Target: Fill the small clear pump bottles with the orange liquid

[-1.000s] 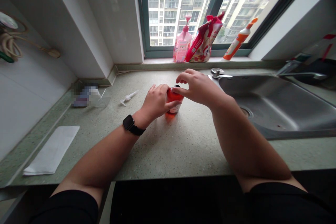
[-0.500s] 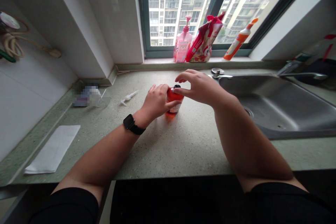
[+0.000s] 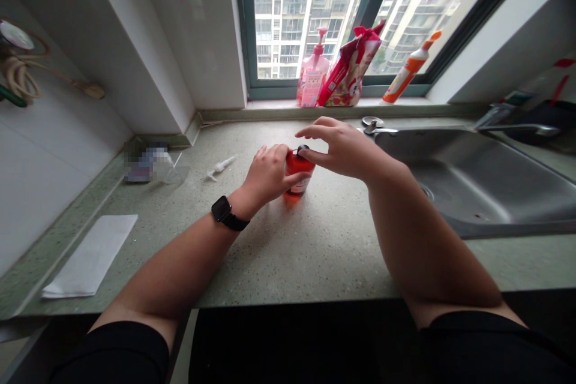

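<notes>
A bottle of red liquid (image 3: pixel 298 164) with a pale label stands upright on the counter. My left hand (image 3: pixel 269 174) is wrapped round its left side, thumb across the front. On its top sits a small black cap (image 3: pixel 303 149). My right hand (image 3: pixel 344 147) is beside and above the cap, fingers spread and curved, thumb tip at the cap's edge; whether it touches is hard to tell. To the left lies a white pump dispenser head (image 3: pixel 221 167) on its side.
A folded white paper (image 3: pixel 92 255) lies at the left front. The steel sink (image 3: pixel 490 186) is to the right, a drain plug (image 3: pixel 373 125) by its corner. On the windowsill stand a pink pump bottle (image 3: pixel 312 75), a red bag (image 3: pixel 353 66) and an orange bottle (image 3: pixel 410 69).
My right hand's fingers have shifted slightly left over the cap, and the thumb sits a little nearer it. My left hand keeps its hold on the bottle.
</notes>
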Available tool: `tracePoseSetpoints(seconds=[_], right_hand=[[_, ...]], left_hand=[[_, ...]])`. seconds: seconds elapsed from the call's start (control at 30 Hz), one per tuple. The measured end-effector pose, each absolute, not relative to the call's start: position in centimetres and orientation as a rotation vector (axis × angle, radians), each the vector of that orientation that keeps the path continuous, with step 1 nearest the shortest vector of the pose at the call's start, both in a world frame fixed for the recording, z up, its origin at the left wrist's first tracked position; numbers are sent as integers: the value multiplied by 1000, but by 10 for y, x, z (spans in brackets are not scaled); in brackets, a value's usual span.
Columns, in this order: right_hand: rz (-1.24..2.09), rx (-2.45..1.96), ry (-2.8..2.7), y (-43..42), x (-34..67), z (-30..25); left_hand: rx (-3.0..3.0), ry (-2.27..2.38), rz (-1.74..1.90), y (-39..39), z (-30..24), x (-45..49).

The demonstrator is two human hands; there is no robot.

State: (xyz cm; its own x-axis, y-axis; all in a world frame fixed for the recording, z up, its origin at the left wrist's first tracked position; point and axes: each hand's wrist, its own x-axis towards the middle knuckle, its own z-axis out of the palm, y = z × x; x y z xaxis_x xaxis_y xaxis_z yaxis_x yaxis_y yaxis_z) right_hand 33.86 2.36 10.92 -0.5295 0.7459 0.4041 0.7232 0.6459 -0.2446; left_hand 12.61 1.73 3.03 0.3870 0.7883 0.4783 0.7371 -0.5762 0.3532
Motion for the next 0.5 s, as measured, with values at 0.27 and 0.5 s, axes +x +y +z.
tracePoseSetpoints(seconds=[0.27, 0.5], right_hand=[[-5, -1212, -2442, 27, 336, 108], [-3, -1275, -2340, 26, 335, 106]], left_hand=[[2544, 1403, 955, 18, 29, 127], [2548, 1402, 933, 17, 31, 127]])
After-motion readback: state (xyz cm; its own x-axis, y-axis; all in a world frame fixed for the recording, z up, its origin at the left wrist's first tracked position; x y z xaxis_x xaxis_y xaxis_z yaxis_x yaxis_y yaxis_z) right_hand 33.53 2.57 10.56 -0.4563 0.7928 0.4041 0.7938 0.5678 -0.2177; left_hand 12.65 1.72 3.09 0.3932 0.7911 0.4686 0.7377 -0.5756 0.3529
